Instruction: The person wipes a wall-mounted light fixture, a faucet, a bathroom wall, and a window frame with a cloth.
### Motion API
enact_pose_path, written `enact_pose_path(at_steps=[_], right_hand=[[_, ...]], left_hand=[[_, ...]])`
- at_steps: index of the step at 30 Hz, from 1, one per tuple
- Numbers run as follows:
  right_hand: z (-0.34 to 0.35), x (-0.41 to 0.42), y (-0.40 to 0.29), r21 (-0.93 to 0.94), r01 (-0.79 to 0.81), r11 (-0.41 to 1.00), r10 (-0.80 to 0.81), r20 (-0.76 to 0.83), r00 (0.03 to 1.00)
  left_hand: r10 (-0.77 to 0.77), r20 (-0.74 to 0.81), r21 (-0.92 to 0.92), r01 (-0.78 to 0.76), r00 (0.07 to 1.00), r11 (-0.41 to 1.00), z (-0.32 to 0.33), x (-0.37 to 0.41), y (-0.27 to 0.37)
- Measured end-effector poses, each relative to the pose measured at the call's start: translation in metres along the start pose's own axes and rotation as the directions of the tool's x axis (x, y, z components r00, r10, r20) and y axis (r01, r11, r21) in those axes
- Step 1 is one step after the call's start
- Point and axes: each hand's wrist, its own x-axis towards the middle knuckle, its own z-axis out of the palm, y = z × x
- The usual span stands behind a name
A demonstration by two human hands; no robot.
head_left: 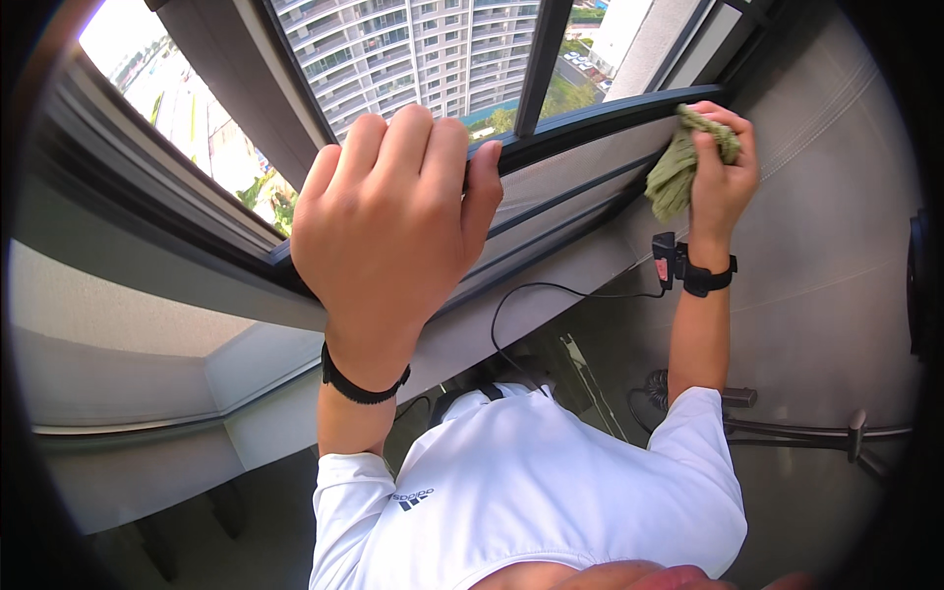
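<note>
My left hand (391, 199) is seen from the back, its fingers curled over the dark top rail of a window guard or frame. The thumb lies on the near side of that dark rail (619, 122). At the right, my right hand (726, 158) grips a crumpled green cloth (672, 181). The cloth is at the rail's right end, close to the wall; whether it presses on the rail is hard to tell. Below the rail is a mesh panel (582, 166) with dark crossbars. A black strap with a small device (664, 259) is on my right wrist.
A black cable (509, 295) loops from the wrist device towards my body. Beyond the glass stands a high-rise building (442, 51), far below street level shows. A grey tiled wall (818, 221) rises at the right, with a metal fixture (855, 439) on it. A pale ledge (509, 324) runs under the window.
</note>
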Motion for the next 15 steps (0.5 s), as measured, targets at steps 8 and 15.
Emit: enact_pose_path(at_steps=[8, 15], right_hand=[[0.052, -0.036, -0.021, -0.169, 0.213, 0.962, -0.214, 0.010, 0.977], [0.033, -0.013, -0.002, -0.139, -0.054, 0.989, 0.030, -0.171, 0.985]], left_hand=[[-0.024, 0.015, 0.009, 0.024, 1.000, 1.000, -0.001, -0.002, 0.009], [0.015, -0.019, -0.070, -0.016, 1.000, 0.997, -0.002, -0.016, -0.024]])
